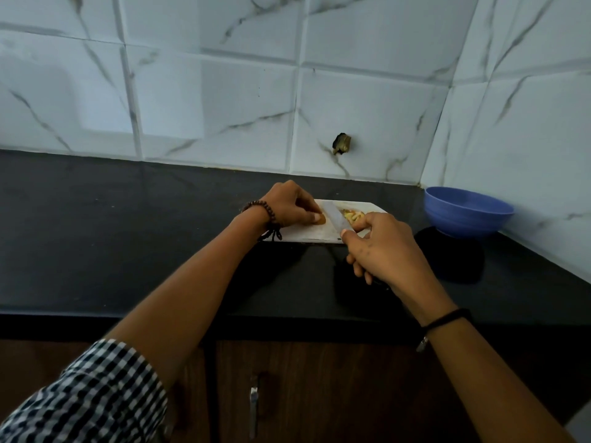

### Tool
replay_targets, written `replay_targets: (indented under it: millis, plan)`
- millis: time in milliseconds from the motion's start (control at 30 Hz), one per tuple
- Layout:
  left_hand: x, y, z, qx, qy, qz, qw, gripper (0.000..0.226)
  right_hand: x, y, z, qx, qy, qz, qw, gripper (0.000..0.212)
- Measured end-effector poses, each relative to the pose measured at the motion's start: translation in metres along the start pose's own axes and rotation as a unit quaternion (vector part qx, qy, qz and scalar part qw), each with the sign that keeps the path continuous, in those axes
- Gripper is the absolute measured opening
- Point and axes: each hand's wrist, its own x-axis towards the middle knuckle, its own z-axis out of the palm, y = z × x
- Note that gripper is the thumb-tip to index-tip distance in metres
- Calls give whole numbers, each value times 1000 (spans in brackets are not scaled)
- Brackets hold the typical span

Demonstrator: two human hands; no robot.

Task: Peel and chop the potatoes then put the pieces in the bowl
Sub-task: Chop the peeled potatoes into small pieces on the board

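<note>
A white cutting board [307, 233] lies on the black counter. My left hand [287, 206] pinches a small yellow potato piece [320, 219] down on the board, fingers curled over it. My right hand [380, 247] grips a knife [335, 217] whose pale blade stands just right of that piece. Several chopped potato pieces [351, 215] lie in a heap on the board beyond the blade, partly hidden by my right hand. A blue bowl [463, 215] stands at the right, near the wall corner; its inside is not visible.
The black counter [128, 235] runs left of the board. Marble-look tiled walls close off the back and right, with a dark hole [342, 143] in the back wall. Brown cabinet doors with a metal handle [254, 407] are below the counter's front edge.
</note>
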Motion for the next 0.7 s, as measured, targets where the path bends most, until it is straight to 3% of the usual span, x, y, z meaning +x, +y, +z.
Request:
replay_targets:
  millis: [133,333,500,700]
  plan:
    - [2,5,4,-34,8,-36,999,29,4,0,4,12,-13,8,1000,14]
    - [7,3,5,-97,-7,-58,994,13,9,5,6,19,-16,13,1000,13]
    - [8,3,7,-177,-11,-103,979,17,13,3,5,38,-24,21,999,13]
    - [7,7,8,-160,22,-130,978,16,21,-3,8,61,-22,37,997,14]
